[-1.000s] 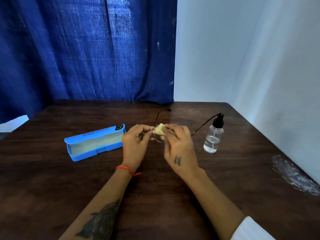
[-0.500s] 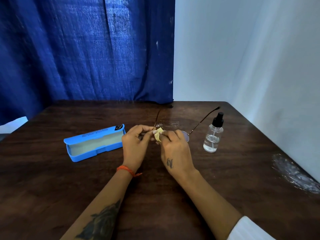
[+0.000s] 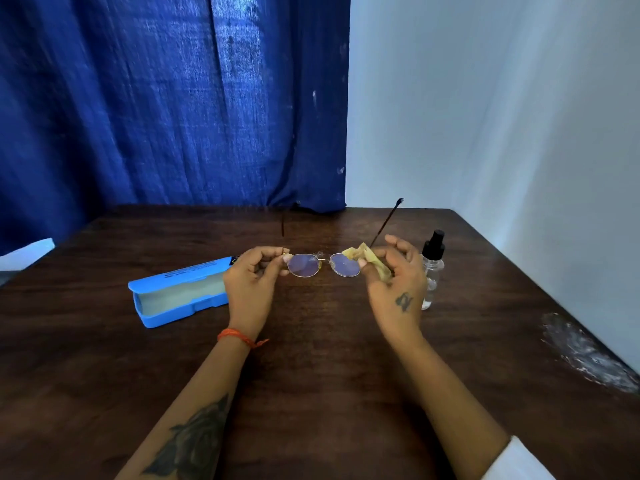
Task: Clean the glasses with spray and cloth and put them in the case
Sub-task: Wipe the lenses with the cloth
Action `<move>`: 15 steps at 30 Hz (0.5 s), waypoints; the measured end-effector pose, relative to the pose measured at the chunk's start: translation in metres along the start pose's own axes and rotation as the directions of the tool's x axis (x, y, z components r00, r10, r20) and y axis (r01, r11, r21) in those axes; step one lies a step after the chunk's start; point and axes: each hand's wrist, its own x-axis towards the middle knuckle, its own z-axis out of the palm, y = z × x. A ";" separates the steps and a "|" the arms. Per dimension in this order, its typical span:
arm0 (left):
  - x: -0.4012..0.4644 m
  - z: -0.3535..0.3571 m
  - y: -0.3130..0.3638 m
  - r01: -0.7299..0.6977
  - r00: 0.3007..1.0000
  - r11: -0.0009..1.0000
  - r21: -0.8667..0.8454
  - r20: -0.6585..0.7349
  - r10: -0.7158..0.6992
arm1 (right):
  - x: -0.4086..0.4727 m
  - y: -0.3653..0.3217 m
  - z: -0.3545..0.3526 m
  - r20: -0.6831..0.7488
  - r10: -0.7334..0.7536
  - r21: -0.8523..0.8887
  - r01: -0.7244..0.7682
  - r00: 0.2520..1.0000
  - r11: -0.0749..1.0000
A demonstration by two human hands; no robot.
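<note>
Thin-framed glasses (image 3: pixel 323 265) with both temples unfolded and pointing away from me are held above the table. My left hand (image 3: pixel 252 282) pinches the left end of the frame. My right hand (image 3: pixel 394 275) holds a small yellow cloth (image 3: pixel 369 259) against the right lens edge, thumb and fingers pinched on it. An open blue case (image 3: pixel 180 292) with a pale lining lies on the table left of my left hand. A clear spray bottle (image 3: pixel 433 268) with a black pump top stands upright just behind my right hand, partly hidden by it.
The dark wooden table (image 3: pixel 311 358) ends at a white wall on the right and a blue curtain (image 3: pixel 173 98) at the back. A crumpled clear plastic wrapper (image 3: pixel 585 351) lies near the right edge.
My hands have moved apart, exposing both lenses. The right hand with the cloth shifted from the left lens area to the right lens, and the glasses now face me squarely.
</note>
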 end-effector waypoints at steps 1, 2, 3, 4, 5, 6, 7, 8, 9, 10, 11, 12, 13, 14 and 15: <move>0.000 0.000 0.000 0.017 1.000 1.000 -0.019 0.013 -0.017 | 0.002 0.003 0.000 0.076 0.088 0.031 -0.090 0.993 0.995; 0.000 0.001 0.000 0.037 0.999 0.998 -0.046 0.028 -0.036 | 0.004 0.005 -0.001 0.144 0.145 0.059 -0.154 0.979 0.986; 0.000 0.001 0.001 0.056 0.998 0.996 -0.069 0.040 -0.053 | 0.004 0.007 -0.001 0.185 0.175 0.079 -0.192 0.967 0.978; -0.001 0.002 0.002 0.071 0.996 0.994 -0.086 0.053 -0.067 | 0.004 0.007 -0.001 0.195 0.188 0.090 -0.208 0.963 0.974; -0.002 0.004 0.003 0.088 0.995 0.991 -0.102 0.063 -0.081 | 0.004 0.007 -0.001 0.182 0.194 0.095 -0.214 0.964 0.972; -0.003 0.005 0.005 0.110 0.992 0.985 -0.130 0.069 -0.101 | 0.004 0.007 -0.001 0.160 0.196 0.099 -0.214 0.967 0.972; -0.004 0.007 0.006 0.145 0.988 0.973 -0.177 0.076 -0.133 | 0.003 0.007 0.000 0.136 0.197 0.099 -0.211 0.971 0.972; -0.005 0.008 0.008 0.200 0.979 0.949 -0.244 0.092 -0.183 | 0.001 0.007 0.001 0.119 0.194 0.096 -0.206 0.974 0.974; -0.006 0.010 0.009 0.280 0.959 0.905 -0.321 0.126 -0.252 | 0.000 0.006 0.001 0.108 0.192 0.094 -0.202 0.975 0.975; -0.008 0.013 0.011 0.375 0.927 0.835 -0.402 0.182 -0.329 | -0.001 0.006 0.002 0.107 0.190 0.097 -0.200 0.976 0.975; -0.010 0.015 0.012 0.469 0.883 0.744 -0.475 0.248 -0.398 | -0.002 0.005 0.003 0.110 0.187 0.095 -0.198 0.976 0.976; -0.013 0.018 0.014 0.545 0.838 0.643 -0.538 0.317 -0.445 | -0.003 0.005 0.004 0.113 0.186 0.085 -0.196 0.976 0.977; -0.017 0.021 0.016 0.594 0.801 0.546 -0.590 0.376 -0.466 | -0.004 0.005 0.004 0.115 0.191 0.071 -0.200 0.975 0.977; -0.020 0.023 0.017 0.620 0.778 0.463 -0.633 0.419 -0.468 | -0.004 0.005 0.005 0.113 0.204 0.066 -0.213 0.972 0.975; -0.023 0.024 0.018 0.628 0.767 0.403 -0.665 0.444 -0.462 | -0.003 0.006 0.005 0.110 0.221 0.065 -0.229 0.969 0.971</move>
